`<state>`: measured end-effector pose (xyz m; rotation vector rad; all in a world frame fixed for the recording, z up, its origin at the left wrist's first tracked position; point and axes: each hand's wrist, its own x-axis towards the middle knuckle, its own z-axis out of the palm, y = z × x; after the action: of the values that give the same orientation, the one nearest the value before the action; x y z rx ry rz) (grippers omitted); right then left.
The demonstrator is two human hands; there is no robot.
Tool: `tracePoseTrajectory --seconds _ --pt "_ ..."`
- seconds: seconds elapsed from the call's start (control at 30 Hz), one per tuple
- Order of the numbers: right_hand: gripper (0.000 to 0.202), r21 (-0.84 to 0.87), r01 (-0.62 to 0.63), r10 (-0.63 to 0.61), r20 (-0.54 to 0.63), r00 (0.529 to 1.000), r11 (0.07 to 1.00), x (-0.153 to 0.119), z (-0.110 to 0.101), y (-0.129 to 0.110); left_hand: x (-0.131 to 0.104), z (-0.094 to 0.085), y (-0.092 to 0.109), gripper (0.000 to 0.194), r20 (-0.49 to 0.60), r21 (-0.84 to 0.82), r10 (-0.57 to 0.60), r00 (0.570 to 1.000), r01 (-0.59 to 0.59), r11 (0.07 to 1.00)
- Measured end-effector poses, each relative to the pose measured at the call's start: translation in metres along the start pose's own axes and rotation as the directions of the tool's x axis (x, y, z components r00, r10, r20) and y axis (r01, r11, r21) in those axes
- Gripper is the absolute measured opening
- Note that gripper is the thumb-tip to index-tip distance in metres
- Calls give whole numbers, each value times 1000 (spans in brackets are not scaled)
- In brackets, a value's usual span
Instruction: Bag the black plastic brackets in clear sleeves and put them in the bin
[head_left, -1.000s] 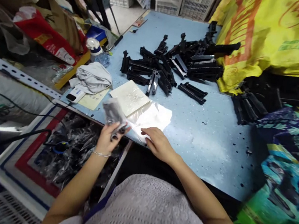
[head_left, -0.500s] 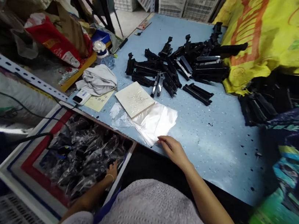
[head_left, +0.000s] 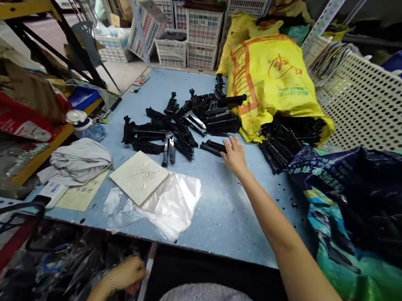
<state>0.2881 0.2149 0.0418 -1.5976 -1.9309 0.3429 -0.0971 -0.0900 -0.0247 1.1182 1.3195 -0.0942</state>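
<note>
My right hand point(head_left: 235, 155) reaches across the blue tabletop with its fingers apart. Its fingertips are at the end of a black plastic folding part point(head_left: 212, 147), touching or just over it. To the left of that part lies a heap of similar black parts point(head_left: 185, 131), some with shiny metal-like strips. My left hand point(head_left: 127, 273), with a bracelet at the wrist, is over the box of black items in clear bags point(head_left: 79, 268), close to the box's right wall. Its fingers curl downward and are partly hidden and blurred. Clear plastic bags point(head_left: 178, 202) lie at the table's front.
A cream square tile point(head_left: 140, 177) rests partly on the bags. Left of it are a grey cloth point(head_left: 78, 158) and a bottle point(head_left: 85, 124). A yellow sack point(head_left: 275, 76) spills black parts at the right. A green-blue bag point(head_left: 361, 233) stands nearer, and white crates point(head_left: 203, 26) are behind.
My right hand has gone from the clear bags forward to the single black part. My left hand has risen from among the bagged items. The view has tilted up and turned right.
</note>
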Motion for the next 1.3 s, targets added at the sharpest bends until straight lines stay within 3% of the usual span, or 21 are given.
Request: tracePoseTrajectory --seconds 0.1,0.17,0.3,0.37,0.4,0.5,0.6,0.67,0.73,0.77,0.83,0.87,0.93,1.0,1.03,1.07,1.13,1.17,1.2,1.23,1.3 --pt "48 20 -130 127 107 986 991 22 0 14 -11 -7 57 42 19 -200 200 980 -192 961" --pt "39 57 -164 154 139 978 985 6 7 9 -1 -8 107 44 -137 -287 368 920 -392 874" --pt "36 178 -156 121 196 973 972 -77 17 -28 56 -1 199 66 -535 -238 515 670 -704 669" --pt "39 395 -96 15 204 979 913 -119 11 -49 82 6 227 79 -633 -148 529 565 -759 634" --pt "35 447 -87 -25 238 971 890 -135 5 -57 91 10 235 80 -648 -103 536 541 -759 642" --pt "33 410 -68 -12 191 982 910 -148 -20 -66 96 23 243 71 -597 -5 588 546 -735 678" --pt "31 319 11 -38 79 996 948 -127 -35 -60 86 34 240 67 -516 41 651 557 -743 668" --pt "34 439 -10 -50 124 991 898 -113 -34 -59 80 38 240 68 -516 82 670 534 -748 659" --pt "40 647 -209 14 292 956 734 -106 -27 -61 77 37 241 73 -529 171 694 487 -741 650" --pt "41 714 -346 40 407 912 608 -105 -24 -63 76 36 242 75 -524 223 713 466 -733 643" --pt "43 737 -557 46 587 808 383 -105 -20 -68 74 32 242 78 -485 310 755 442 -720 621" --pt "43 728 -603 44 626 779 326 -105 -22 -69 73 32 240 79 -468 342 771 431 -717 608" --pt "43 744 -588 92 593 800 318 -103 -32 -69 71 35 234 82 -494 398 784 375 -704 587" --pt "43 783 -462 173 431 886 417 -99 -49 -69 67 41 227 72 -584 427 758 289 -685 590" --pt "43 782 -368 193 313 930 504 -98 -57 -70 64 43 226 61 -613 397 736 287 -693 601" --pt "43 750 -257 174 190 966 610 -100 -65 -72 62 45 226 50 -614 317 713 338 -722 615" --pt "44 582 -8 -21 43 999 813 -110 -72 -81 58 42 232 59 -500 -11 661 559 -767 641" --pt "43 476 123 -164 46 985 871 -120 -72 -86 56 37 237 70 -396 -216 630 668 -734 643" --pt "42 388 245 -300 87 950 889 -131 -69 -91 55 31 244 76 -292 -398 601 744 -666 631" --pt "41 327 344 -405 138 904 880 -143 -64 -96 54 25 249 75 -228 -532 573 787 -593 604" --pt "40 291 435 -500 208 841 852 -165 -53 -100 51 13 259 56 -219 -660 530 820 -524 539"
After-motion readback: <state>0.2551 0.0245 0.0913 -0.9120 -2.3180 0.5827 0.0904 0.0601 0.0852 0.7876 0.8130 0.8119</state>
